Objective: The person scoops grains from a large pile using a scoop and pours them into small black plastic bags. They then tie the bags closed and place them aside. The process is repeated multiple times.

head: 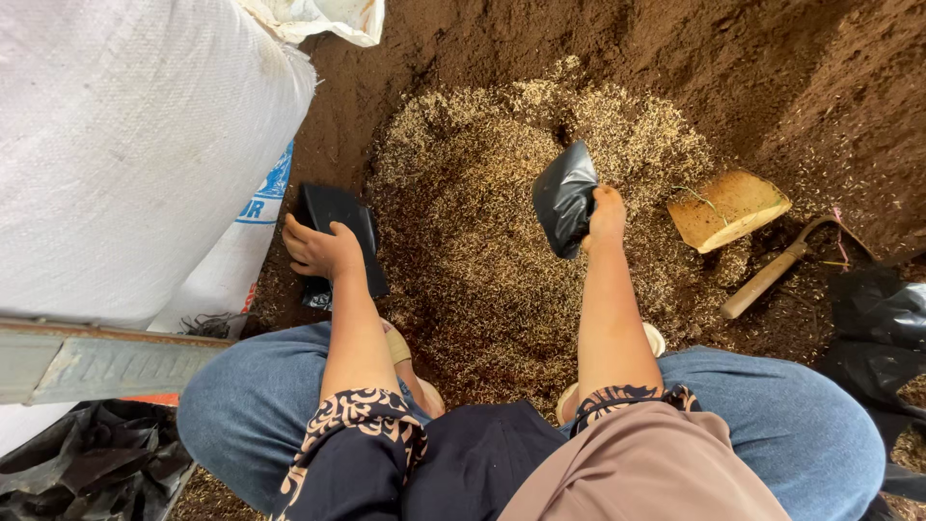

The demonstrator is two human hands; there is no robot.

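1. Your right hand (606, 218) is clamped on a small black plastic bag (564, 198), pinching it at its lower right edge. The bag hangs up and to the left of your fingers, just over the heap of rice husk (482, 241).

2. The bag's long axis runs from upper right to lower left, tilted rather than level. You cannot tell from this view which end is its mouth.

3. Your left hand (320, 249) rests with fingers curled together on the near edge of a flat stack of black bags (340, 227). That stack lies on the soil between the husk heap and the big white woven sack (135, 145), with its long side pointing away from you.

4. Your right hand is the nearer one to the husk; the heap's middle lies just below and left of the bag. Your left hand sits at the heap's left margin, well apart from the held bag.

5. Room on the left is tight: the white sack rises just beside the stack, and a grey metal bar (96, 362) crosses by your left knee.

6. On the right, a wedge-shaped yellowish block (728, 207) lies near your right hand, and a tool with a wooden handle (772, 275) lies just beyond it, the handle slanting down to the left. More crumpled black plastic (883, 318) sits at the far right edge.

7. The open room is straight ahead: bare brown soil (752, 68) beyond the heap.
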